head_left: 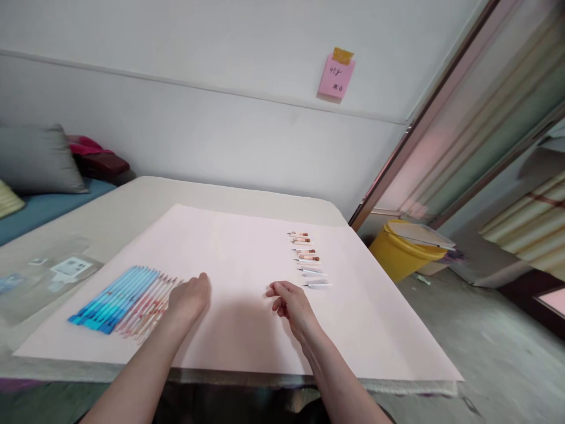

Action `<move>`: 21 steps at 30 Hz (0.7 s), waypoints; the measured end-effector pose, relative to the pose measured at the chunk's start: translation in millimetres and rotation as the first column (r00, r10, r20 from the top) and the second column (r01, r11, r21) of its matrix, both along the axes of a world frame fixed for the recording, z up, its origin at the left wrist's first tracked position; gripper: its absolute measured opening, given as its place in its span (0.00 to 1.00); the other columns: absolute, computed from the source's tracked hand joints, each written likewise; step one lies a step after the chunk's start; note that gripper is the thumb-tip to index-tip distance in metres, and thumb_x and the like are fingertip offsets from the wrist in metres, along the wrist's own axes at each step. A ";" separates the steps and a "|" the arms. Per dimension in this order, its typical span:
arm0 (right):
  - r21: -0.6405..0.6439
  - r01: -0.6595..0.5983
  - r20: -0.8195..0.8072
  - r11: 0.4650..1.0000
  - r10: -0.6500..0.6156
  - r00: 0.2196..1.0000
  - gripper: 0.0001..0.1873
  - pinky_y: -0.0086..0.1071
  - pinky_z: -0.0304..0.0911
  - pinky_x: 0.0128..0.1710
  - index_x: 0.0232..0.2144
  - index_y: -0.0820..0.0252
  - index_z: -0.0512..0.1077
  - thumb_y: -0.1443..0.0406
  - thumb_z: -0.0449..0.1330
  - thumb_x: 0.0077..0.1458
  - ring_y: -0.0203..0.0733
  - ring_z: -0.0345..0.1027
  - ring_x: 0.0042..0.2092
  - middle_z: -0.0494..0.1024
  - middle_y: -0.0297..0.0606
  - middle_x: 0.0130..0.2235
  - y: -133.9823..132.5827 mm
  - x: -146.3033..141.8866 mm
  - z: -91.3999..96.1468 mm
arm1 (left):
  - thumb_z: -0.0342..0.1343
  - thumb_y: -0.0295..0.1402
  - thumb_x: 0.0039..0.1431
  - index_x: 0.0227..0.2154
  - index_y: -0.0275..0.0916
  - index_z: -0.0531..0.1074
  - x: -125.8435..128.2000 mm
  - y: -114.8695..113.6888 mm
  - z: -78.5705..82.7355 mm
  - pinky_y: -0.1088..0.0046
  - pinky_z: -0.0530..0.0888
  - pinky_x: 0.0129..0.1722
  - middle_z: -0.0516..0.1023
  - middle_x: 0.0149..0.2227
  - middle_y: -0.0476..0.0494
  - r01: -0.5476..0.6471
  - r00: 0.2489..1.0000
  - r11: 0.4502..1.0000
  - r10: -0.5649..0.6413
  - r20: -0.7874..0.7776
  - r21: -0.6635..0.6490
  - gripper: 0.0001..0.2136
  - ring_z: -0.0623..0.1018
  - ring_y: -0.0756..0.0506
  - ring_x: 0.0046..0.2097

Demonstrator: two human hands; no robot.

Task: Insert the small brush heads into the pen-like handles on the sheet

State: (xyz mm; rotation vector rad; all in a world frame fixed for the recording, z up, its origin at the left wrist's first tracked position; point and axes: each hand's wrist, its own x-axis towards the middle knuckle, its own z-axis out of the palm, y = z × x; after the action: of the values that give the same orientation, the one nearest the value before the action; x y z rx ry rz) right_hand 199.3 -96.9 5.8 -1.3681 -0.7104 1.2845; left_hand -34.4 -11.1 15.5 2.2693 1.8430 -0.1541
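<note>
My left hand (189, 297) hovers at the right edge of a row of pale, red-patterned pens (145, 306). Its fingers are curled under, and nothing sticks out of the fist. Blue pens (113, 300), several of them, lie side by side to the left of the patterned ones. Over the middle of the pink sheet (233, 247) is my right hand (291, 303), loosely curled with some fingers apart and nothing visible in it. Just beyond it, a column of slim dark-tipped pens (308, 257) lies pointing left; the upper ones carry brown and peach figures, the lower ones look greyish.
Clear plastic packaging (66, 268) lies on the table's left side. A grey cushion (39, 159) sits on a blue seat beyond it. Behind the table, a pink note (336, 76) is taped to the white wall. A yellow bin (404, 250) stands on the floor to the right.
</note>
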 end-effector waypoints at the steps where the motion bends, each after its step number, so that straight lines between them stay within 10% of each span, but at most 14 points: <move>1: 0.002 0.016 -0.009 1.000 -0.016 1.000 0.19 0.25 0.49 0.17 0.30 0.64 0.70 0.53 0.61 0.44 0.29 0.62 0.20 0.77 0.39 0.31 0.1 1.5 1.3 | 0.40 0.25 0.54 0.41 0.36 0.66 -2.7 2.2 1.3 0.62 0.65 0.37 0.75 0.39 0.31 -0.007 1.000 1.000 0.007 -0.012 0.002 0.14 0.74 0.35 0.43; 7: 0.050 0.159 -0.061 0.986 -0.155 0.986 0.17 0.24 0.48 0.18 0.31 0.63 0.70 0.56 0.62 0.43 0.29 0.60 0.20 0.77 0.39 0.30 2.9 20.9 10.7 | 0.41 0.34 0.56 0.36 0.37 0.67 -20.7 15.1 12.5 0.65 0.65 0.32 0.76 0.35 0.32 -0.147 0.989 0.987 0.147 0.006 0.058 0.12 0.75 0.36 0.38; 21: 0.073 0.250 -0.102 0.965 -0.242 0.965 0.16 0.25 0.48 0.18 0.30 0.63 0.70 0.58 0.64 0.41 0.30 0.60 0.21 0.76 0.39 0.29 5.3 41.3 13.8 | 0.50 0.27 0.46 0.28 0.37 0.74 -5.6 18.4 -4.0 0.63 0.67 0.39 0.77 0.36 0.28 -0.073 0.997 0.997 0.074 0.027 -0.013 0.08 0.76 0.37 0.41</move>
State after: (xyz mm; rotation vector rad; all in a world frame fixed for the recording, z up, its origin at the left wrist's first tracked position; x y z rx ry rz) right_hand 240.7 -91.6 19.6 -1.2752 -0.5070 1.0996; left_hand -40.1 7.2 11.5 2.1809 1.9031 -0.1206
